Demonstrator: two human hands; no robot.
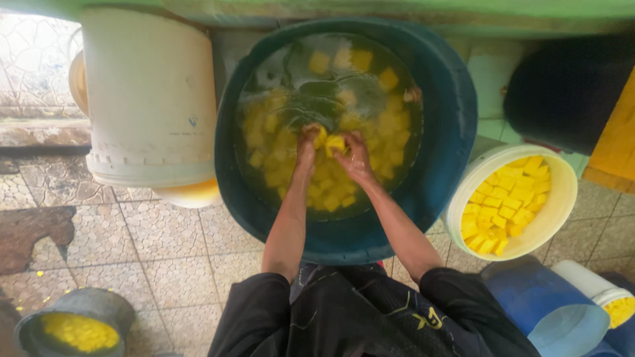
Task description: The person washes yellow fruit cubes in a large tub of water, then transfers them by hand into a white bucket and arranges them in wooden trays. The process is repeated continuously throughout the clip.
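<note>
Fingers: the left hand (307, 142) and the right hand (355, 157) meet over the middle of the tub, both sets of fingers closed around a small clump of yellow cubes (331, 141) held between them at the water's surface.
Cubes in hand: pressed between the two palms, just above the rest of the batch; how many pieces are in the clump cannot be told.
Step in hand: judged to be washing or rubbing the cubes in water, a handful at a time.
Next move calls for: a light, even squeeze, since such pieces look soft enough to break, and a clear place to put the handful down.
Below the fingers: loose yellow cubes (278, 142) floating and sunk in cloudy water.
Around the fingers: a dark teal tub (450, 119), round and wide, ringing both wrists.
Right of the fingers: a white bucket (562, 192) tilted toward the tub, part-filled with more cubes.
Left of the fingers: a large white bucket (149, 99), touching the tub's rim.
Further out: a grey pot (73, 324) of yellow mash, a blue container (546, 311).
Surface: a wet tiled floor (165, 251), pale and mottled, with dark stains.
</note>
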